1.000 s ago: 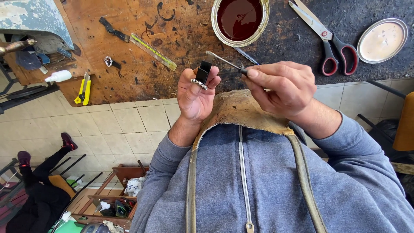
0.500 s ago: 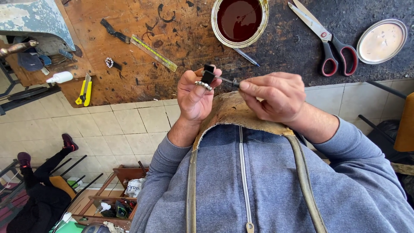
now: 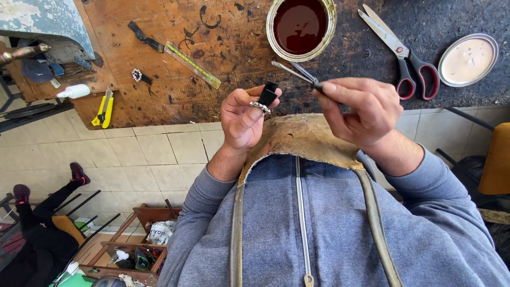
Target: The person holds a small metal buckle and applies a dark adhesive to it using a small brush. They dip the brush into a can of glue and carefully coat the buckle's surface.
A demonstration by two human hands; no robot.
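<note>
Black strap piece [image 3: 268,94] in left grip [image 3: 245,118]

Open round tin [image 3: 300,26] w/ cream-coloured wall, far centre of worktop [image 3: 175,95], holds dark red-brown liquid. Its round lid [image 3: 468,59], pale inside w/ metal rim, lies flat far right, just beside scissors. Small white plastic bottle [image 3: 74,91] on its side at left edge of worktop, near a yellow cutter. Yellow-green ruler strip [image 3: 192,65] w/ printed scale marks, laid diagonally left of tin. Crumpled white bag w/ dark print [image 3: 158,233] in wooden crate on floor, near left. No screens or signs in view.
</note>
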